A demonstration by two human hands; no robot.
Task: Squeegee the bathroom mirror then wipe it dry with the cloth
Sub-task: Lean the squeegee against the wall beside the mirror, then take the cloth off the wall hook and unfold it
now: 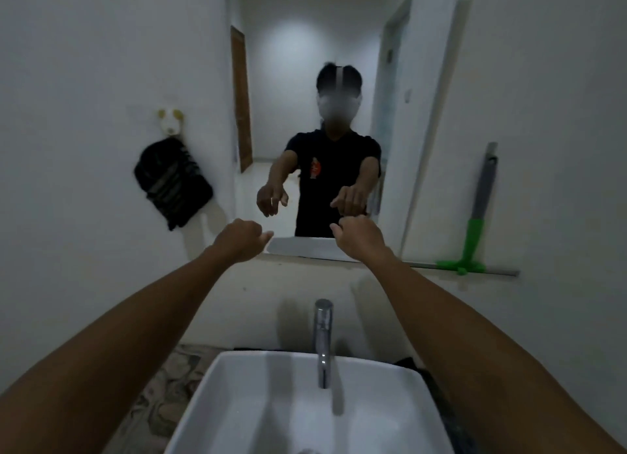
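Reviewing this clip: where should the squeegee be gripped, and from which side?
Grip the squeegee on its grey upper handle, probably with the right hand coming from its left. It leans upright against the wall, blade down on the ledge, so the handle stands clear.

No text, label, brand or number can be read anywhere. The mirror [305,80] beyond both hands reflects a black shirt bearing a small red emblem, too blurred to make out.

Dim, soft blur — fisheye-bent edges
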